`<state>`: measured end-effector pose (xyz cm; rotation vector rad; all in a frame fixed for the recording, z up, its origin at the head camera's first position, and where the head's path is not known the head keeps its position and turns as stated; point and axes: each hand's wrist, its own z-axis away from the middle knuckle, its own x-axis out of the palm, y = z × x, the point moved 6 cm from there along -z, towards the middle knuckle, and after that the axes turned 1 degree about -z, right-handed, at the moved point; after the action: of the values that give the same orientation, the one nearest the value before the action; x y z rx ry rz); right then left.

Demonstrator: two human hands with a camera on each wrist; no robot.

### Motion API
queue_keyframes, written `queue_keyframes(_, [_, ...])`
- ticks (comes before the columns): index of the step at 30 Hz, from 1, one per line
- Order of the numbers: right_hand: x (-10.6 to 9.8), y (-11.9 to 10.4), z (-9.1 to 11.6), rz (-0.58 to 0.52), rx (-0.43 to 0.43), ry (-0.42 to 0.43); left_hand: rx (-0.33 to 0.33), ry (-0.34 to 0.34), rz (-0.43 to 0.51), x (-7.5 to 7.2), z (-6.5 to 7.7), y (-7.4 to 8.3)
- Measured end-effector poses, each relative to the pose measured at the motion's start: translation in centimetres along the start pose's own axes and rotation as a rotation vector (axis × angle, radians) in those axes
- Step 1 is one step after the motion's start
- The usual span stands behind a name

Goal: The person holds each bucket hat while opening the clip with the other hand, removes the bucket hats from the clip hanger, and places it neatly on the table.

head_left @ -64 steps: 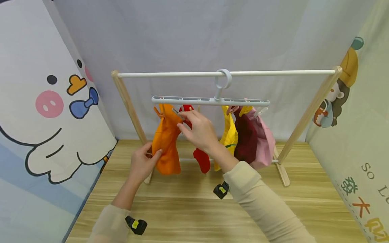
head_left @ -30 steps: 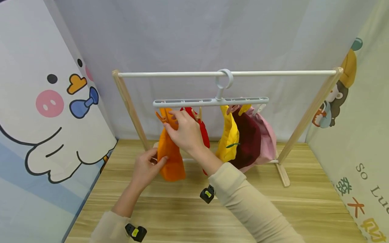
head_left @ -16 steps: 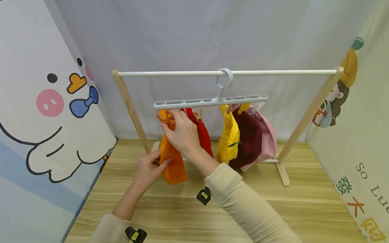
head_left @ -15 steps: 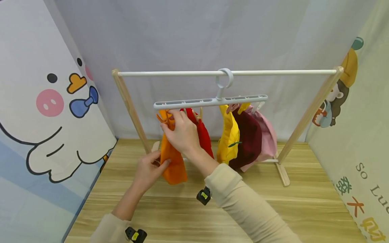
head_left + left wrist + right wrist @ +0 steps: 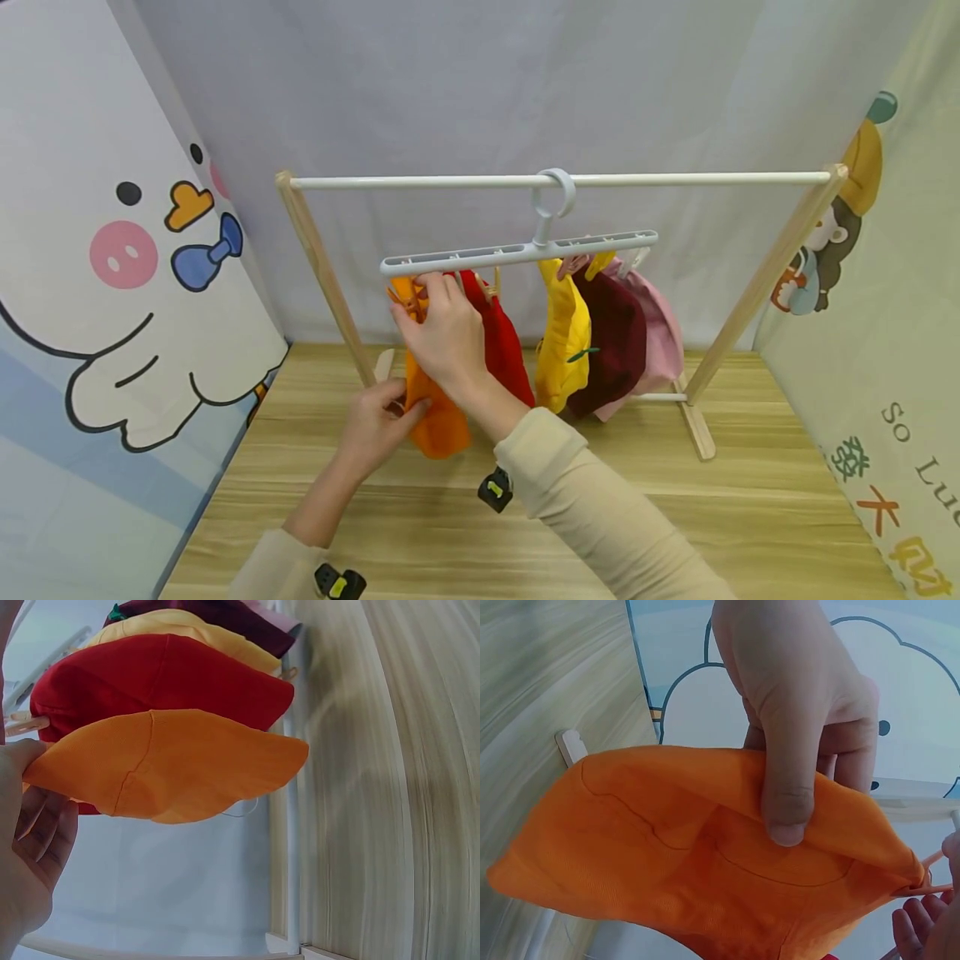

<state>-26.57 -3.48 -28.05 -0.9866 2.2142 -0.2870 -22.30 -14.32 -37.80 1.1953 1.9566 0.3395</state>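
Note:
An orange cloth hat [image 5: 435,408] hangs at the left end of a pale grey hanger bar [image 5: 480,256]. My left hand [image 5: 375,421] pinches its near edge; in the right wrist view the thumb [image 5: 787,814] lies on the outside of the cloth, with the other fingers behind. At the top of the hat, my right hand [image 5: 446,329] has its thumb and fingers around the orange clothespin [image 5: 405,302]; only its fingertips [image 5: 922,919] show in the right wrist view. A red hat [image 5: 506,342] hangs just behind that hand, with a beige clothespin [image 5: 491,287] at its top.
A yellow hat [image 5: 562,342], a maroon hat [image 5: 615,350] and a pink hat [image 5: 663,342] hang on the right half of the hanger. Its hook loops over the white rail [image 5: 675,178] of a wooden-legged rack [image 5: 765,287] standing on the wood-grain table [image 5: 600,500].
My right hand has gone from beside the grey clothespin to the orange one, left and down. The left hand has shifted right with the hat. The hanger's left end has dipped.

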Motion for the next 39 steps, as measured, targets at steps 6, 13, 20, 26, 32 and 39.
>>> queue_keyframes(6, [0.34, -0.14, 0.10, 0.023, 0.029, -0.028, 0.018, -0.021, -0.026, 0.11, 0.15, 0.05])
queue_keyframes(13, [0.45, -0.23, 0.16, 0.045, 0.026, -0.025, 0.002, -0.047, -0.024, 0.09, 0.34, 0.19])
queue_keyframes(20, [0.61, -0.32, 0.17, 0.065, 0.018, -0.002, 0.000, -0.047, -0.003, -0.02, 0.51, 0.19])
queue_keyframes(26, [0.71, -0.30, 0.23, 0.068, 0.022, 0.009, 0.024, -0.040, 0.003, -0.04, 0.57, 0.28])
queue_keyframes(32, [0.76, -0.22, 0.20, 0.081, 0.019, -0.018, -0.010, -0.041, 0.000, -0.22, 0.53, 0.18])
queue_keyframes(39, [0.80, -0.16, 0.08, 0.084, 0.001, -0.021, -0.068, -0.005, -0.023, -0.69, 0.54, -0.08])
